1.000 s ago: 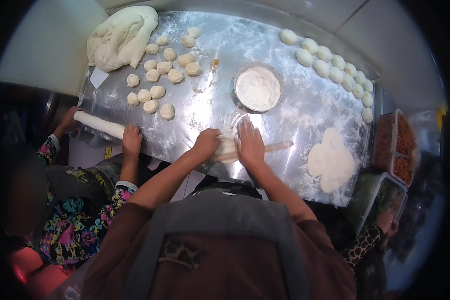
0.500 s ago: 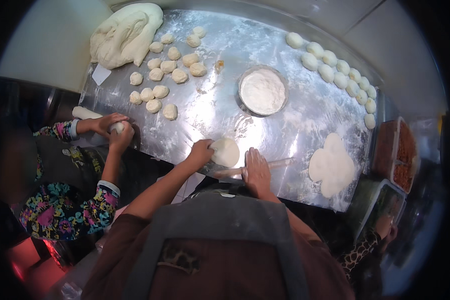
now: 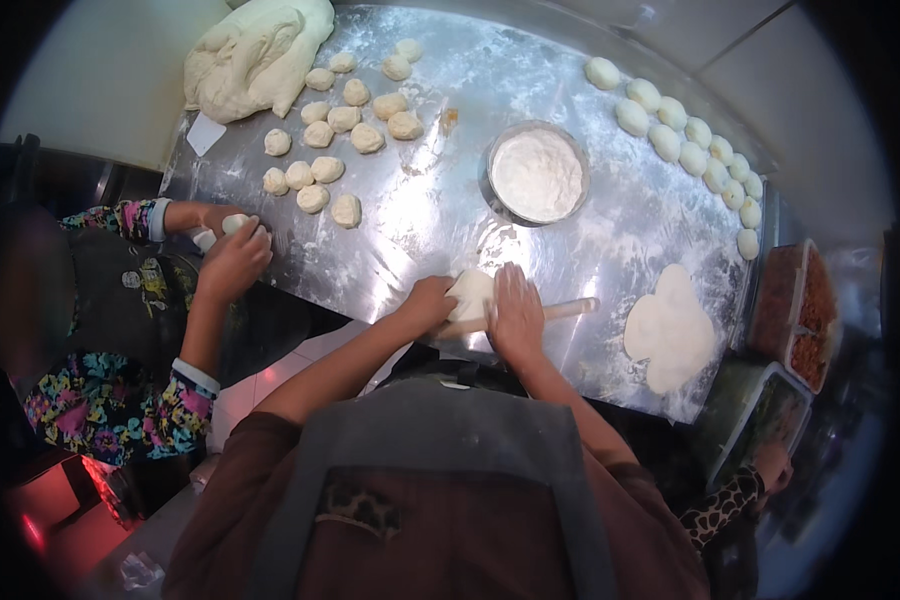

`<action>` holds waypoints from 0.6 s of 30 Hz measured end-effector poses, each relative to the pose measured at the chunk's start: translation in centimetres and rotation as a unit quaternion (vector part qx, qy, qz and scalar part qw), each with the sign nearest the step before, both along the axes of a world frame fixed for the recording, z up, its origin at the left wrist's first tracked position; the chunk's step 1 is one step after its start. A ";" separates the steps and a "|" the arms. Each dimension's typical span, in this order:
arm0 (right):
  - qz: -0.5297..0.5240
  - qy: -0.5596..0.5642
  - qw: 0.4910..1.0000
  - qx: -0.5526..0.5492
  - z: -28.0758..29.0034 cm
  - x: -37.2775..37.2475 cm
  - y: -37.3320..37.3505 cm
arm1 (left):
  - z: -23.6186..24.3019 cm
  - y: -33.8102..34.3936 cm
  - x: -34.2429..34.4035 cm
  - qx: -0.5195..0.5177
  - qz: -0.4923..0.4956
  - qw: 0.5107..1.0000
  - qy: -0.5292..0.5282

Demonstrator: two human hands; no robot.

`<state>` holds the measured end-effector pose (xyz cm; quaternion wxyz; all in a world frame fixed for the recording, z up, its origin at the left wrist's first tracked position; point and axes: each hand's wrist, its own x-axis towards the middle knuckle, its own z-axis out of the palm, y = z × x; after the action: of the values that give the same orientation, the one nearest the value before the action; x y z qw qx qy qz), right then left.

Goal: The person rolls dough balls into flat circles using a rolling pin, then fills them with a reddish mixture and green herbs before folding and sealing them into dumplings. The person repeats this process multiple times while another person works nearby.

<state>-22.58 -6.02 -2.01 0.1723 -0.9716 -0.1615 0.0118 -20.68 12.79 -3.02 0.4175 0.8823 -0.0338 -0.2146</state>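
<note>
My left hand [image 3: 428, 304] and my right hand [image 3: 516, 314] press palms down on a thin wooden rolling pin [image 3: 568, 309] that lies across a flat disc of dough [image 3: 470, 293] near the front edge of the floured steel table [image 3: 420, 220]. The fingers of both hands lie spread over the pin. The pin's right end sticks out past my right hand. A stack of rolled-out dough rounds [image 3: 669, 330] lies to the right of my hands.
A metal bowl of flour [image 3: 536, 176] stands behind my hands. Several dough balls [image 3: 335, 130] and a big dough mass [image 3: 254, 58] sit at the back left, a row of balls [image 3: 685, 125] at the back right. A co-worker's hands [image 3: 232, 250] shape dough at the left. Trays of filling [image 3: 805, 312] stand right.
My hands have rolled the pin over the dough disc, the right hand moving forward. The co-worker has brought both hands together around a small piece of dough.
</note>
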 end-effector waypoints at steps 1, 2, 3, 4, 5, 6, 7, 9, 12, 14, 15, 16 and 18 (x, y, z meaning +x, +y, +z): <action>-0.020 -0.023 0.999 0.013 -0.2 2.8 1.1 | 0.7 -1.3 1.1 0.012 0.006 0.998 -0.062; -0.039 -0.048 0.998 0.034 0.1 5.8 2.3 | 1.1 -1.9 1.7 0.024 0.013 0.992 -0.121; -0.023 -0.023 0.998 0.051 0.8 7.9 2.8 | 0.7 -1.7 1.9 0.033 0.000 0.993 -0.113; -0.019 -0.018 0.997 0.072 0.5 7.9 2.8 | 0.2 -1.3 2.8 0.044 -0.010 0.993 -0.110; -0.016 -0.014 0.995 0.094 0.2 7.8 2.7 | -0.2 -0.8 3.2 0.054 -0.021 0.992 -0.108; -0.013 -0.025 0.996 0.085 0.3 6.5 2.3 | -0.6 0.7 2.9 0.041 0.003 0.992 -0.120; -0.009 -0.033 0.997 0.073 0.4 3.4 1.3 | -0.4 1.9 2.1 0.015 0.037 0.997 -0.065; 0.006 0.027 0.999 0.038 0.9 -2.5 -1.1 | 0.5 3.2 -0.4 -0.037 0.106 0.992 0.059; 0.025 0.040 0.999 0.020 0.1 -2.6 -0.8 | 1.7 1.0 -0.3 -0.032 0.017 0.995 0.094; -0.008 0.004 1.000 0.023 0.4 2.9 1.8 | -0.1 -1.1 0.8 0.006 -0.020 0.997 -0.075; -0.016 -0.039 0.998 0.056 0.5 5.7 2.7 | -0.1 -1.4 1.6 0.020 -0.021 0.997 -0.070; -0.009 -0.042 0.995 0.086 0.2 7.6 3.2 | 0.3 -1.5 2.4 0.036 -0.019 0.997 -0.063; -0.012 -0.053 0.994 0.097 0.1 7.4 3.0 | -0.3 -0.4 2.8 0.066 -0.020 0.993 -0.098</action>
<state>-15.13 -2.98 -1.93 0.2566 -0.9516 -0.1594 -0.0571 -17.84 12.38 -3.33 0.3483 0.9240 -0.0785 -0.1370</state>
